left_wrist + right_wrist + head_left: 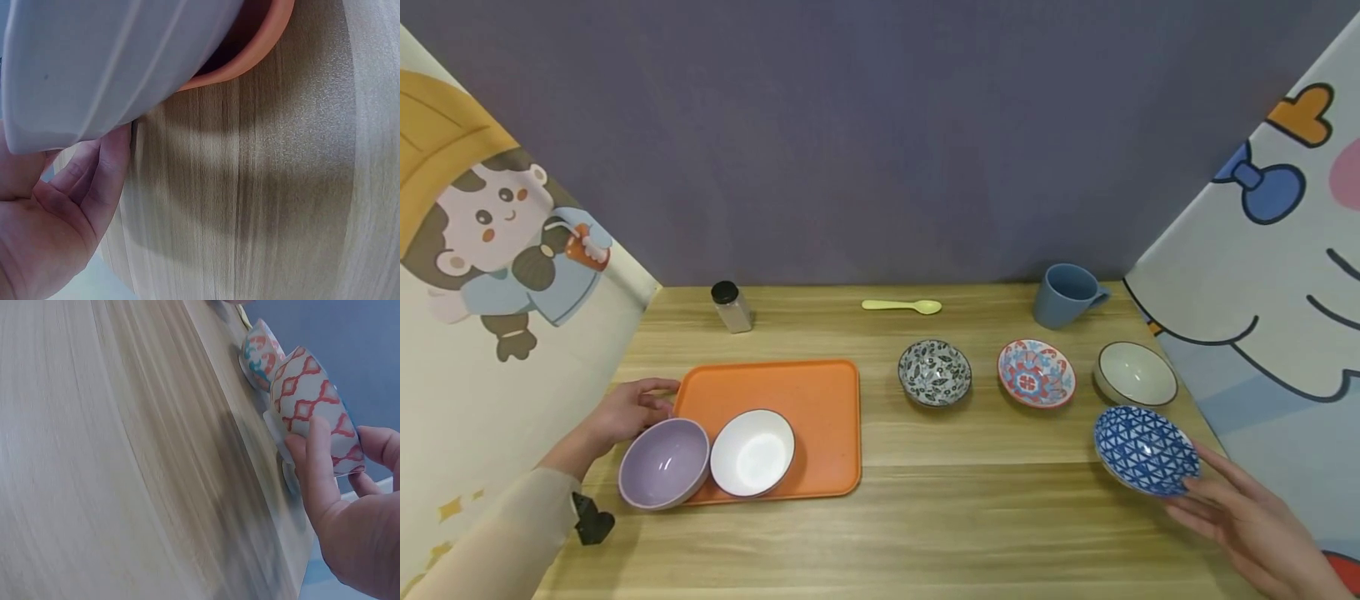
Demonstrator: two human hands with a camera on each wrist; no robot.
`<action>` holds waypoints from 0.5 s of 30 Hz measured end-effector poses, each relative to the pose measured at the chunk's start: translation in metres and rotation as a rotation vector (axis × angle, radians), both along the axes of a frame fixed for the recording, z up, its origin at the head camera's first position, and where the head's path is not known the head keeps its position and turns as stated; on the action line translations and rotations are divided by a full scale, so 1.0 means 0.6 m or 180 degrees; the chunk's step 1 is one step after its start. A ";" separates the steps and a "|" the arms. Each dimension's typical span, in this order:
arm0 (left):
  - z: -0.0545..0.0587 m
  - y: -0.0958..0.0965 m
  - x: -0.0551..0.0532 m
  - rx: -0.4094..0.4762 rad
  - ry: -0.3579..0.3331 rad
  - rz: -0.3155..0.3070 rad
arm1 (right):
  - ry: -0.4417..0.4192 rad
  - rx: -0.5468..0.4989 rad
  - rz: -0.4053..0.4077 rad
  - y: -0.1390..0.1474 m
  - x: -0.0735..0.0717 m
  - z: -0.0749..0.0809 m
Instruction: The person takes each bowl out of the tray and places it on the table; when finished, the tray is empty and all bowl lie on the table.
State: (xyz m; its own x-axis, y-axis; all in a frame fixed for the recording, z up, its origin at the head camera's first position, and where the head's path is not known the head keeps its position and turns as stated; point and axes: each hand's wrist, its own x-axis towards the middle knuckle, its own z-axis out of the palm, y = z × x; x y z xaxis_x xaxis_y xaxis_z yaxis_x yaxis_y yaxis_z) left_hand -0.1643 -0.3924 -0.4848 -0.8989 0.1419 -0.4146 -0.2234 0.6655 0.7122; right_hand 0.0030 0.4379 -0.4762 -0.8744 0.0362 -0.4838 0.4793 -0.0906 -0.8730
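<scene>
My left hand is beside the tray's left edge, its fingers loosely bent just behind a purple bowl. In the left wrist view the bowl's pale ridged outside covers part of the thumb and the fingertips. The bowl overlaps the near left corner of an orange tray, right next to a white bowl on it. On the right, my right hand grips a shallow bowl, thumb at the rim and fingers under it. Blue triangles cover its inside; red diamonds mark its outside.
A black-and-white leaf-patterned bowl, a red-and-blue flowered bowl and a cream bowl stand right of the tray. Along the back are a black-capped shaker, a yellow spoon and a blue mug. Walls border the table.
</scene>
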 end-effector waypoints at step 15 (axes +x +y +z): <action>-0.011 -0.008 -0.002 -0.0018 0.0028 0.0027 | -0.0340 0.0006 -0.0371 0.024 0.002 -0.023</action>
